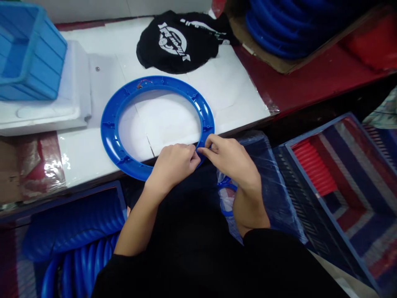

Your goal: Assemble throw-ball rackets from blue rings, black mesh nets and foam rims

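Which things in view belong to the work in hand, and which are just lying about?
In the work:
blue plastic ring, at the fingertips of left hand and right hand
red wires on it, probably

Apparently just lying about:
black printed cloth
light-blue plastic bin
white foam block
red ribbed stack

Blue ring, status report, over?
Left hand, right hand: fingers curled, close together at blue ring, near right. Pinched piece, if any, hidden. Black cloth beyond, off ring.

a workshop, shown by stacks of blue rings (288, 29) and striped-lined crates (350, 186) around a worktable (232, 95).
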Tool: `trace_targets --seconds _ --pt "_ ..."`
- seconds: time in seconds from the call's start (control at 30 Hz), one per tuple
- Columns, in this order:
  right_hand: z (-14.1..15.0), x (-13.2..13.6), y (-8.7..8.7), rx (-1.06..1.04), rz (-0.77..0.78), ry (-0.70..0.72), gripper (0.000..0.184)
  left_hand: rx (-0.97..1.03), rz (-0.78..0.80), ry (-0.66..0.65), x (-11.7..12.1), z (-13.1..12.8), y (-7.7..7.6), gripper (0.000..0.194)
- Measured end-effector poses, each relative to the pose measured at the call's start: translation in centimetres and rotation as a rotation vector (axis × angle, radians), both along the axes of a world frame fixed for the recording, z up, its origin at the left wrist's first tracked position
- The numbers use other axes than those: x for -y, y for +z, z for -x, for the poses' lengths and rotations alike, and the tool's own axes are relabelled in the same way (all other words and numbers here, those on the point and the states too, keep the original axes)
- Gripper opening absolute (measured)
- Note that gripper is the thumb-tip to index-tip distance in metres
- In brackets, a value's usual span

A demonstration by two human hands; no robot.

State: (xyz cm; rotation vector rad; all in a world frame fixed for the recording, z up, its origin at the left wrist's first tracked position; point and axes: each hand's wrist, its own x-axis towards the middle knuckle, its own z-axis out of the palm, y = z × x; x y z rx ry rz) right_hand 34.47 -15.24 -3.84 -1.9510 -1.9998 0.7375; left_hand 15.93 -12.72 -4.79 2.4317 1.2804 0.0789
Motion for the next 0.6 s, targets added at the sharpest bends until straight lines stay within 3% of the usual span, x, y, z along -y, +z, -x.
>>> trace_targets --seconds 0.13,0.27,0.6 --pt "-2.0 -1.0 0.1 -0.252 -0.114 0.169 0.014 0.076 0.009 -0.011 -0.6 0.7 -0.1 0.026" --pt "-1.9 -1.6 -0.3 -0.232 -0.311 0.207 0.012 0.113 0.013 -0.066 -0.7 1.1 -0.1 0.026" --pt "1.0 0.5 -1.3 0.038 -0.277 0.022 0.014 0.076 0.015 -0.126 -0.9 2.4 0.7 0.029"
